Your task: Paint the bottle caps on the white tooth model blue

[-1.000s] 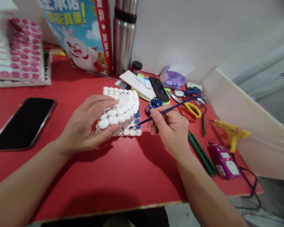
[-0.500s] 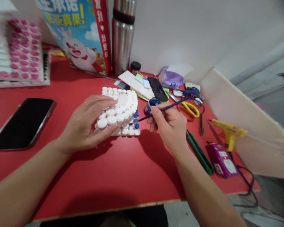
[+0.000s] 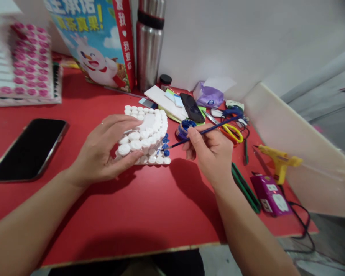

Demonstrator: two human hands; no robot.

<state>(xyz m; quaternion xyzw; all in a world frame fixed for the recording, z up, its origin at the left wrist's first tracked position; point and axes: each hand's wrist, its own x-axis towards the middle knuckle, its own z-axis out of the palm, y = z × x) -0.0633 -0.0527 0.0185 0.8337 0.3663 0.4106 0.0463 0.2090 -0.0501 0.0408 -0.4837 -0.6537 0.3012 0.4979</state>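
Red table (image 3: 149,214), bearing: steel bottle (image 3: 150,53); left of bottle, phone (image 3: 30,149); right of bottle, blue jar (image 3: 181,132), scissors (image 3: 238,131), glue gun (image 3: 280,163), purple box (image 3: 266,188).

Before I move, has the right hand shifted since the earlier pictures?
Yes, slightly to the right: the right hand is now a little closer to the yellow glue gun than in both earlier pictures.

Craft workspace — glue gun (image 3: 279,161), paintbrush (image 3: 218,125), paint pot (image 3: 182,131)

Head cam looks fwd & down, near red tbl (image 3: 149,211).
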